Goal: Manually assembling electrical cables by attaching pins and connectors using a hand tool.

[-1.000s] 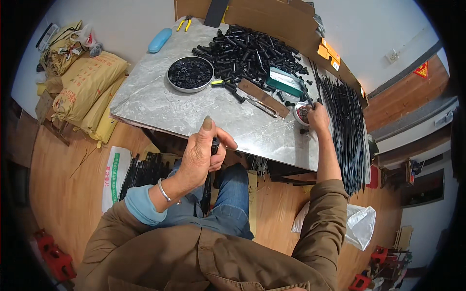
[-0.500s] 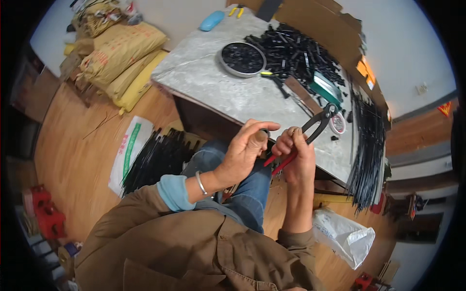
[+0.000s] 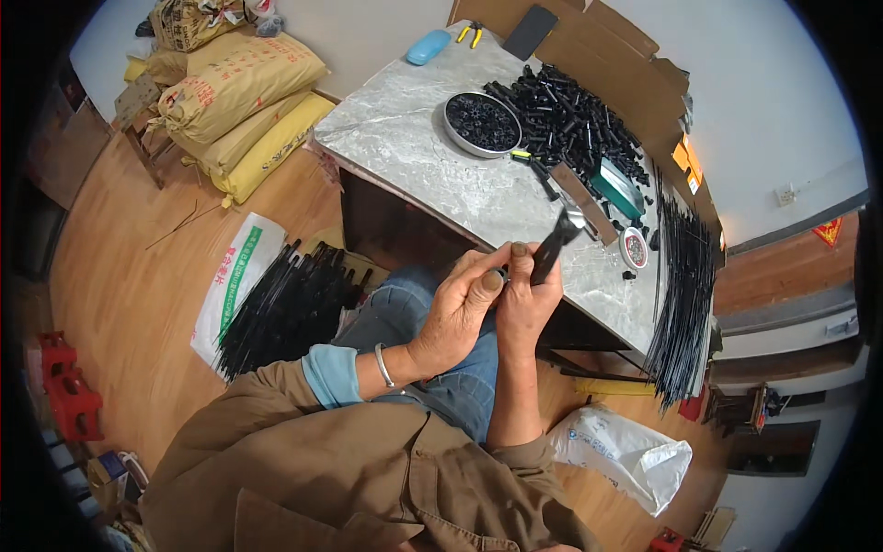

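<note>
My right hand (image 3: 524, 313) is closed around a pair of pincers (image 3: 554, 250), whose dark jaw end points up and away over the table edge. Its red grips are hidden in my palm from this angle. Pressed up against it, my left hand (image 3: 451, 317) is closed too, thumb against curled fingers. A dark round bit shows at the thumb tip, too small to name. Both hands meet above my knees, in front of the table (image 3: 405, 138).
Black tubular pieces (image 3: 575, 120) are heaped on the table beside a round tray (image 3: 451, 133) of small black parts. Long black strips (image 3: 685, 285) overhang the right edge. A black bundle (image 3: 276, 317) lies on the floor at left, near stacked sacks (image 3: 244, 83).
My right hand has moved left against my left hand, and the pincers have turned edge-on. My left index finger, stretched out before, has bent in. The whole view has shifted slightly.
</note>
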`<state>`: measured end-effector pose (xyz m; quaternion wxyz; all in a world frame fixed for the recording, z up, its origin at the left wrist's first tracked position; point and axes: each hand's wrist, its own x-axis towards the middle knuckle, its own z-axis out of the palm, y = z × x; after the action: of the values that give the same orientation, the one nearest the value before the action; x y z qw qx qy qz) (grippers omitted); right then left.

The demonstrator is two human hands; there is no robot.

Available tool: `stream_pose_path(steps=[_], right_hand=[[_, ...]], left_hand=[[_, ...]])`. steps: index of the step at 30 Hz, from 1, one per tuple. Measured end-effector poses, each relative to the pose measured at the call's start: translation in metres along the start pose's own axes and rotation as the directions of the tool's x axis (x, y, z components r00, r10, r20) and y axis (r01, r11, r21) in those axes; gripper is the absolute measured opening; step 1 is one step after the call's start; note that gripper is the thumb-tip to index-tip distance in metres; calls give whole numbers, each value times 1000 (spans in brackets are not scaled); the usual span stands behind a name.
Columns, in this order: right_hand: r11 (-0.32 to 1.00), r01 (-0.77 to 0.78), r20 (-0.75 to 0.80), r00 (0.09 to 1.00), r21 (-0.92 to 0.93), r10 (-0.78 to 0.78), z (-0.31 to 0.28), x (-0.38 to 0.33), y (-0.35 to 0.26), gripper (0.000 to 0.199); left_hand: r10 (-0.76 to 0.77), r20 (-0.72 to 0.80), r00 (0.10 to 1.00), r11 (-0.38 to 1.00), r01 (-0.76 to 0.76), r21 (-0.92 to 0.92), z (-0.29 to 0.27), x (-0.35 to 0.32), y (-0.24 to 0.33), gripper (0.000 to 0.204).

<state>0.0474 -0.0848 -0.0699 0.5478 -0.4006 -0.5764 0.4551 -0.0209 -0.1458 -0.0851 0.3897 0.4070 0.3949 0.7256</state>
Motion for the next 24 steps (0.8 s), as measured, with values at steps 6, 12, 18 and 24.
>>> stream_pose_path(steps=[6, 12, 18, 24], right_hand=[[986, 69, 77, 995, -152, -58, 8, -4, -7, 15], [991, -118, 186, 974, -64, 128, -4, 3, 2, 16], [947, -296, 296, 922, 123, 249, -7, -3, -7, 20], [932, -353, 360, 882, 84, 302, -9, -13, -11, 17]], left_hand=[[-23, -9, 1000, 998, 22, -56, -11, 0, 6, 43], [-209, 67, 976, 956, 219, -194, -25, 2, 7, 55], [-168, 10, 986, 973, 167, -156, -31, 4, -4, 49], [-195, 38, 980, 961, 199, -192, -27, 6, 0, 48]])
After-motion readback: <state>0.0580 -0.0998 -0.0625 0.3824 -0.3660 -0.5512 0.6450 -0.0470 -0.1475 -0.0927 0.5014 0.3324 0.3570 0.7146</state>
